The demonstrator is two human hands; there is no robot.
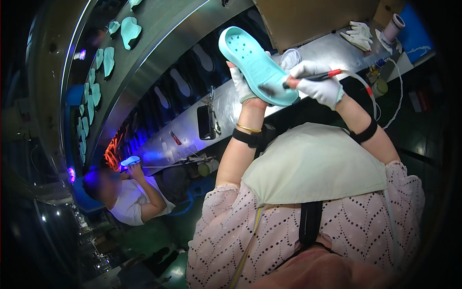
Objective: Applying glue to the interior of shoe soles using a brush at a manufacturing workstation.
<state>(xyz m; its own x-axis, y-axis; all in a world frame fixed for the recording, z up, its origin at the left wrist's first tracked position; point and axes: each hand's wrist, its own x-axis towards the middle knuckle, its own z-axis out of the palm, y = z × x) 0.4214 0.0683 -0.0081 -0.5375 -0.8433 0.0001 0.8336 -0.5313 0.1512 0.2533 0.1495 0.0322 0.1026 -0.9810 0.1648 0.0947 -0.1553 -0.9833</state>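
Observation:
A turquoise shoe sole (254, 61) with small holes at its far end is tilted up above the metal bench. My left hand (242, 87), in a white glove with bare fingertips, grips it from beneath and along its left edge. My right hand (321, 87), gloved the same way, is closed around a dark-handled brush (321, 76) with red bands. A pale tube (357, 79) runs from the brush's rear end. The brush's blurred dark tip meets the sole's near end, where my right fingers partly hide it.
On the metal bench (190, 119) lie a phone (206, 122), a small red tool (175, 138), white gloves (358, 34) and a thread spool (394, 27). A conveyor (159, 29) at the left carries several turquoise pieces. A co-worker (139, 197) sits further along, holding a sole.

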